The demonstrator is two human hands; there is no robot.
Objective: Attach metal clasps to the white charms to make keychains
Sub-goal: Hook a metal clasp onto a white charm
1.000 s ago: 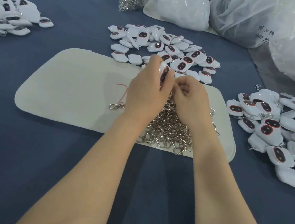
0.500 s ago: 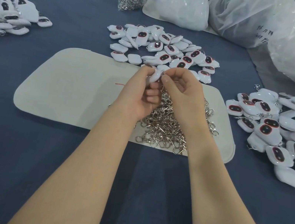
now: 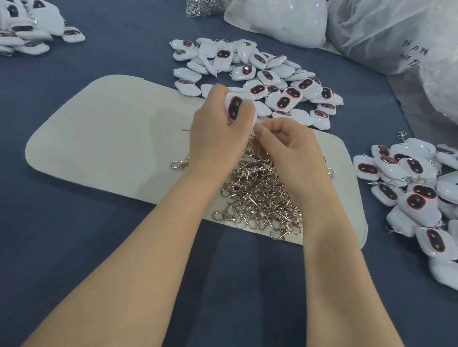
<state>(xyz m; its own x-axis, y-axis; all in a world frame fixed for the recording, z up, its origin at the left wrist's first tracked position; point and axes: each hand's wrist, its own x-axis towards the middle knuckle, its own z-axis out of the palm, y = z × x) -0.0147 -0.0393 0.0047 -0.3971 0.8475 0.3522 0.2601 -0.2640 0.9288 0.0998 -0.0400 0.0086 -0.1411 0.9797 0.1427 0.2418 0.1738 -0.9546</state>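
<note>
White charm point(image 3: 236, 108) gripped upright in left hand point(image 3: 215, 140), centre frame; right hand point(image 3: 287, 150) curls fingers against its lower-right edge, can't tell what they're pinching.

One white charm point(image 3: 235, 107), its red-rimmed dark oval facing the camera, is held on end above a heap of silver clasps point(image 3: 260, 196) on the mat point(image 3: 107, 134). Loose charms point(image 3: 256, 78) lie heaped on the bench point(image 3: 30, 231) just beyond the mat. Keychains point(image 3: 434, 204), some showing clasps, pile up at right.
</note>
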